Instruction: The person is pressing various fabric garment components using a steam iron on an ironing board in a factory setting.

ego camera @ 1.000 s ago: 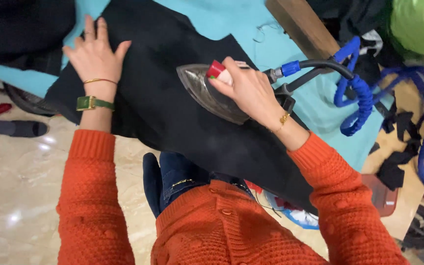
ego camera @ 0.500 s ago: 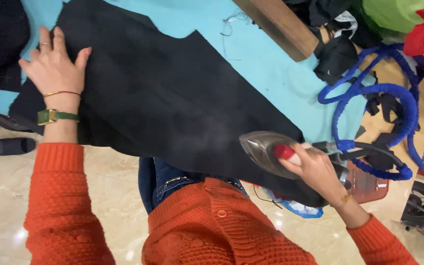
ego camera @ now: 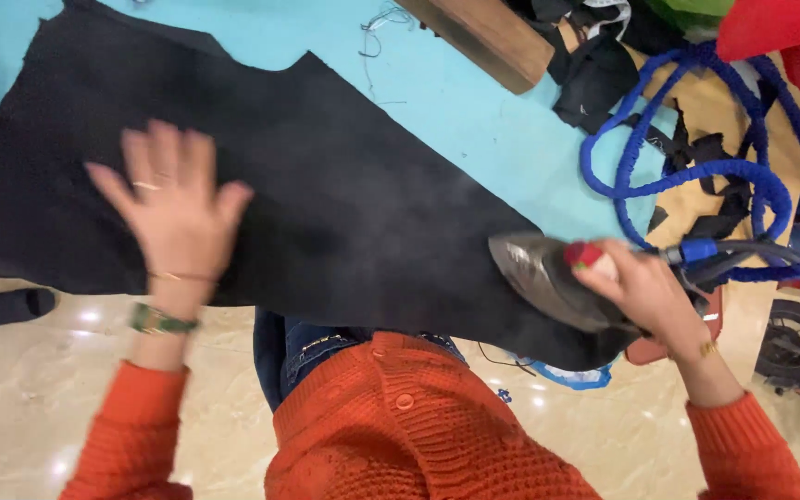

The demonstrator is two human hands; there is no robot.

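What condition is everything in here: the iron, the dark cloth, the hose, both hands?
Steam iron: sole down on the cloth, steaming.
Black cloth: spread flat on the turquoise board cover.
Blue hose: looped, loose.
Right hand: closed on the iron's handle.
Left hand: open, fingers spread over the cloth.

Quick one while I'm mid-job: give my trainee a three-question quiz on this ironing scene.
1. True or false: the right hand grips the steam iron near the cloth's right end.
2. What lies under the left hand?
A. the blue hose
B. the black cloth
C. the wooden block
3. Fill in: the black cloth lies on a ____ coloured board cover.

Key
1. True.
2. B. The palm is spread on the black cloth; the blue hose and wooden block sit off to the right.
3. Turquoise.
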